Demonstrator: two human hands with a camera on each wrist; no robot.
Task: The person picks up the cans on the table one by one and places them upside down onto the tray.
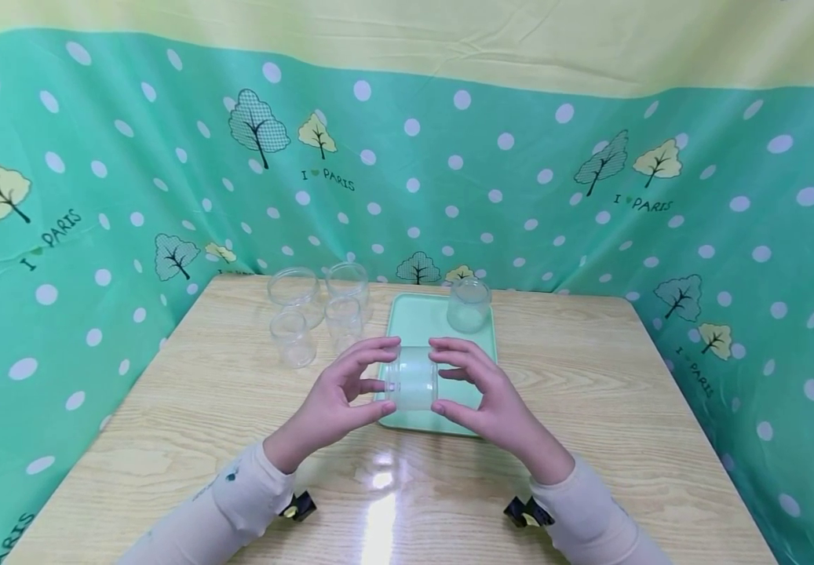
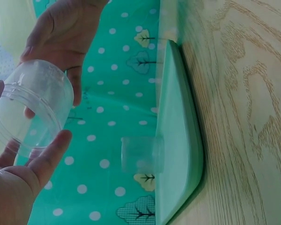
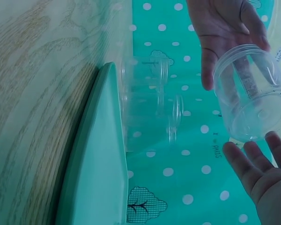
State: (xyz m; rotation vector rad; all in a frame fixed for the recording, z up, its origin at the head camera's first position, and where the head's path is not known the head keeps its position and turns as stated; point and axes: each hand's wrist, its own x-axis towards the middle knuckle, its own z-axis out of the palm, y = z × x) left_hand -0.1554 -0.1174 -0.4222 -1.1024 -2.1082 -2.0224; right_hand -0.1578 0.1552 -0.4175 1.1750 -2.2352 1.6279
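A clear plastic jar [image 1: 415, 378] lies on its side in the air, held between both hands over the green tray [image 1: 407, 314]. My left hand [image 1: 343, 392] grips its threaded mouth end, thumb below and fingers above. At the base end, my right hand [image 1: 484, 392] holds it the same way. The left wrist view shows the jar [image 2: 47, 89] with its open mouth toward the left hand [image 2: 23, 183]. In the right wrist view the jar's [image 3: 248, 98] round bottom faces the right hand [image 3: 271, 187]. Through the wall the jar looks empty.
Another clear jar [image 1: 469, 306] stands on the tray's back right corner. Left of the tray, several clear jars of different sizes stand together, including a wide jar [image 1: 295, 297] and a small jar [image 1: 293, 341]. A polka-dot curtain [image 1: 449, 196] borders the wooden table [image 1: 576, 392].
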